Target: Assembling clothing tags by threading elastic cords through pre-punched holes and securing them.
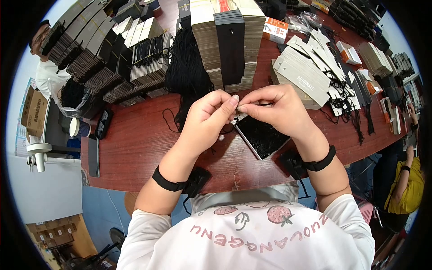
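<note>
My left hand (pixel 209 114) and my right hand (pixel 279 108) meet above the table, thumbs and index fingers pinched close together. A thin black cord (pixel 266 105) shows at the right fingers, and a dark loop hangs below the left fingertips. What lies exactly between the fingertips is too small to make out. Just under the right hand, a shallow open tray with a pale rim (pixel 249 145) holds many small black pieces. Left of my hands, a thick bundle of black cords (pixel 186 67) trails over the table.
Tall stacks of card tags (pixel 207 40) stand ahead, with a black stack (pixel 230 49) between them. More bundled stacks (pixel 85 40) fill the far left. Pale printed tags (pixel 303 81) and an orange-white box (pixel 275 29) lie right. Other people sit at both sides.
</note>
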Available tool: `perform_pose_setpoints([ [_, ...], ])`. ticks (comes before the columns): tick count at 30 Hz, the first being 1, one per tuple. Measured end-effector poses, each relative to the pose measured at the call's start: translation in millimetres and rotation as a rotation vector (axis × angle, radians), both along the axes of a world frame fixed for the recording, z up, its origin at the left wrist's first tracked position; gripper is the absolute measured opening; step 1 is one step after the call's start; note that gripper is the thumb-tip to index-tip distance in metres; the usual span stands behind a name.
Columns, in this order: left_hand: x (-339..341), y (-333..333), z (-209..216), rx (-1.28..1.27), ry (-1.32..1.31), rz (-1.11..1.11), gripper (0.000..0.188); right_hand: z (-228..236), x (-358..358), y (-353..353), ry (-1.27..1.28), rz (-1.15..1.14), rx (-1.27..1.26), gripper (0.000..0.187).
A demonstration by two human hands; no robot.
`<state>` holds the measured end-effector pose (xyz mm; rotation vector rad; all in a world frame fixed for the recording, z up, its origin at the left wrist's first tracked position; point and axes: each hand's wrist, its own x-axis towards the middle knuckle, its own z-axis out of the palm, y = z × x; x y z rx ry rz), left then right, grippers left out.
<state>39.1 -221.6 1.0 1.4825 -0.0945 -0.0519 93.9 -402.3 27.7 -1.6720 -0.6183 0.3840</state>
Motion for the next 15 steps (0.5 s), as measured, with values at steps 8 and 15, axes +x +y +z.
perform_pose_setpoints([
  [8, 8, -7, 7, -0.178, -0.148, 0.069, 0.015, 7, 6, -4, 0.062, -0.002, 0.158, 0.011],
  [15, 3, 14, 4, -0.341, -0.04, 0.056, 0.018, -14, 19, -9, -0.034, 0.14, 0.07, 0.013],
])
